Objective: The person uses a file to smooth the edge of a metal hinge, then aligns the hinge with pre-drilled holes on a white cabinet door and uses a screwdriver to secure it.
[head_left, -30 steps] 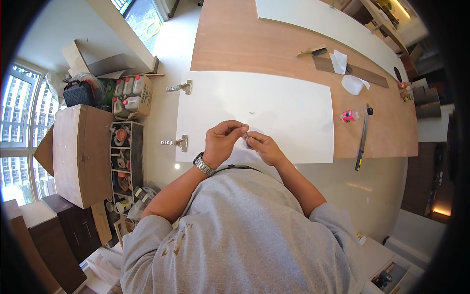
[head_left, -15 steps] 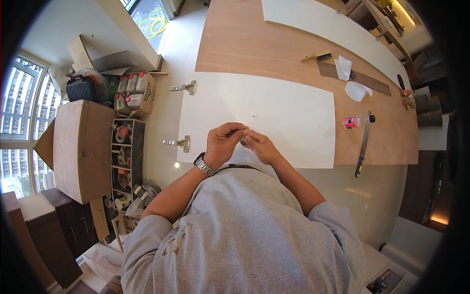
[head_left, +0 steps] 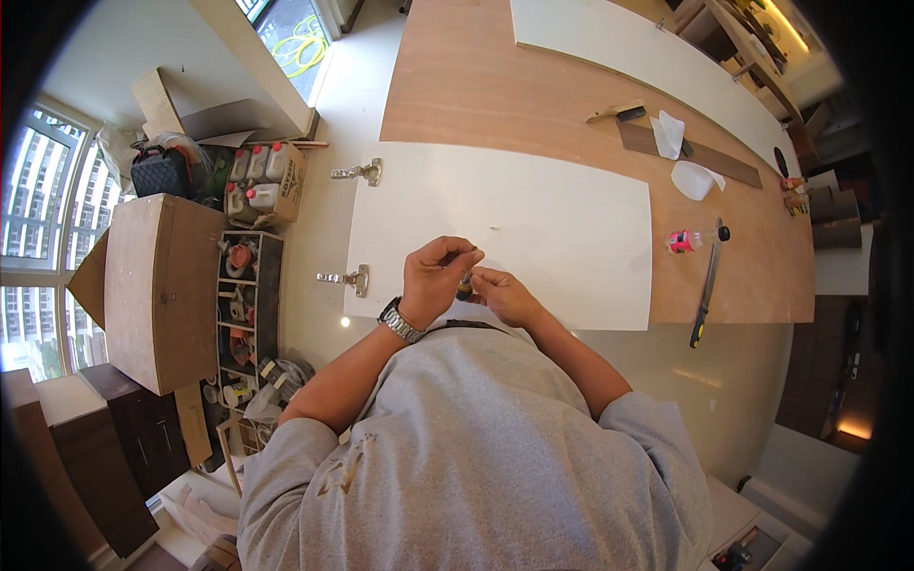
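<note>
My left hand (head_left: 433,281) is pinched at the fingertips on something too small to make out, just above my right hand (head_left: 505,295). My right fingers are closed on a small yellow-and-black object (head_left: 465,289), partly hidden, close to my shirt front. Both hands hover over the near part of a white panel (head_left: 581,228). Two metal hinges, one upper (head_left: 371,172) and one lower (head_left: 360,280), are fixed along its left edge, and a small fleck (head_left: 493,228) lies on its surface.
The plywood table (head_left: 457,76) also holds a long white board (head_left: 619,43), a pink-labelled bottle (head_left: 683,241), a long yellow-and-black handled blade (head_left: 706,295), paper scraps (head_left: 695,179) and wood strips (head_left: 724,160). Left are a shelf (head_left: 238,314), jugs (head_left: 262,186) and a plywood box (head_left: 162,285).
My right hand has shifted slightly down from my left fingertips, and more of the yellow-and-black object shows between my hands. The scene sits slightly lower in view than a second ago.
</note>
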A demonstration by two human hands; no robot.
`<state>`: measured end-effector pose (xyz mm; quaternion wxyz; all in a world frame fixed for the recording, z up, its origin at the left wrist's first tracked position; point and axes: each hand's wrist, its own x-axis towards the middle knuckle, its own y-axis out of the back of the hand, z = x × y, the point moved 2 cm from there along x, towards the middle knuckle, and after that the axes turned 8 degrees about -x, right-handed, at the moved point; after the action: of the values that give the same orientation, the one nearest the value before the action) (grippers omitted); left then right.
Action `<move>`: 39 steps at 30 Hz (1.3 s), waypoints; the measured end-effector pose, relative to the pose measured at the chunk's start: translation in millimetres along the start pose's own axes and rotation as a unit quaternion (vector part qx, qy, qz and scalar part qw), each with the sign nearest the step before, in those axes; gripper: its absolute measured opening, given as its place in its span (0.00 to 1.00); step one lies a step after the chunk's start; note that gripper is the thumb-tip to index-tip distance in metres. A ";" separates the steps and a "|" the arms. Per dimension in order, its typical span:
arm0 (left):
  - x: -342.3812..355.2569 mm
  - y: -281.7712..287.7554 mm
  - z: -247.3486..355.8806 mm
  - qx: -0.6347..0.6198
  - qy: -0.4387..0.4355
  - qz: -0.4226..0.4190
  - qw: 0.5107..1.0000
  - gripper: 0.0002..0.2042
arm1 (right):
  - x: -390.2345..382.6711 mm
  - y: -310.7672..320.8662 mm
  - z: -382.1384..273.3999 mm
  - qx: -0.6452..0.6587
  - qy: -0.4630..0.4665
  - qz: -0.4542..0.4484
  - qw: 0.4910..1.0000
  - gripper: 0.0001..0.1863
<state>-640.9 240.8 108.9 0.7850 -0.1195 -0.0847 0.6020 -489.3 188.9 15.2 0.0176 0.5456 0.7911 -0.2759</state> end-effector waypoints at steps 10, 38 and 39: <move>-1.6 1.4 -4.0 0.037 0.001 0.019 0.999 0.06 | -2.9 -0.1 1.5 -0.045 -0.041 -0.026 0.998 0.17; 9.0 13.2 -18.4 0.021 0.021 0.045 0.999 0.11 | -21.3 0.2 -5.2 -0.066 -0.064 0.001 0.996 0.20; 9.3 14.0 -19.6 0.018 0.020 0.044 0.999 0.11 | -21.1 0.1 -5.1 -0.065 -0.064 0.001 0.996 0.20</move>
<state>-645.9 251.5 86.0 0.7613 -0.1210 -0.0526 0.6348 -479.3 173.3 26.4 0.1041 0.5252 0.8042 -0.2579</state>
